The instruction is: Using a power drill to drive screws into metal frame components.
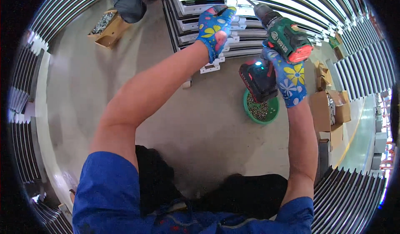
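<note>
My left hand [215, 30], in a blue flowered glove, is raised at the ends of a stack of metal profiles [185, 27]. Its fingers are curled together, and whatever they hold is too small to make out. White brackets [209, 68] stick out along the ends of the stack. My right hand [293, 80], gloved alike, is wrapped round the grip of a green and black cordless drill [287, 37]. The drill's bit points up and left over the stack, clear of my left hand. A light glows by its black battery.
Below the drill, a green bowl [273, 109] of small metal fasteners stands on the floor. Cardboard boxes [321, 113] with metal parts stand at right; another open box [110, 37] lies at upper left, beside a person's dark-trousered leg [130, 4]. More profile stacks [352, 205] line both sides.
</note>
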Available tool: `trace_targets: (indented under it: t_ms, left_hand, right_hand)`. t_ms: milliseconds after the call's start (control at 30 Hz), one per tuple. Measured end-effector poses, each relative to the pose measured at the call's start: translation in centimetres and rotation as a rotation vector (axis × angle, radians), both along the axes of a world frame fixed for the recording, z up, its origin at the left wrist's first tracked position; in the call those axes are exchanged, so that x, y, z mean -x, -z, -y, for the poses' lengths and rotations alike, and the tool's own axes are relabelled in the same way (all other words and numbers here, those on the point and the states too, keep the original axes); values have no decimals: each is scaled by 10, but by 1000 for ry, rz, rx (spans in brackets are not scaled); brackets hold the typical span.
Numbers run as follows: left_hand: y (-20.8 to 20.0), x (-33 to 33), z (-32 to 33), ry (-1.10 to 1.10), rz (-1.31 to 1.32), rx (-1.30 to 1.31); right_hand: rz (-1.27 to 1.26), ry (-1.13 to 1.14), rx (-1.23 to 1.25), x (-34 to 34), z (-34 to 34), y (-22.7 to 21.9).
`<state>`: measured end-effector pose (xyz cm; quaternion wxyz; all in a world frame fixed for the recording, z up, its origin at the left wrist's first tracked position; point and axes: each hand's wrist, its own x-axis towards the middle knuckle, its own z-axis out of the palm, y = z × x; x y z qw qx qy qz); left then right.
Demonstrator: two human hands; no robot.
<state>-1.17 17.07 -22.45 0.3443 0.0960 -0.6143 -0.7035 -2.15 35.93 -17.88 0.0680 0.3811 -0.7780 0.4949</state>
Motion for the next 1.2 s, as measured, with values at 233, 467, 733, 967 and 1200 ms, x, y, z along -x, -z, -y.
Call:
trace_targets:
  t_ms: [233,467,733,967,1200]
  left_hand:
    - [1,13,-2,-8,-31,-63]
    - [10,21,4,25,39,-136]
    - [16,25,11,12,-29,-69]
    - [17,23,7,18,32,-75]
    - [19,25,11,-4,-91,-27]
  right_hand:
    - [-289,27,-159,9,-8,1]
    - [-705,9,-83,13,2,3]
    - [-401,73,-216,14,-3,31]
    - [-296,58,-128,6,0,39]
    - [-343,100,-159,2,1,40]
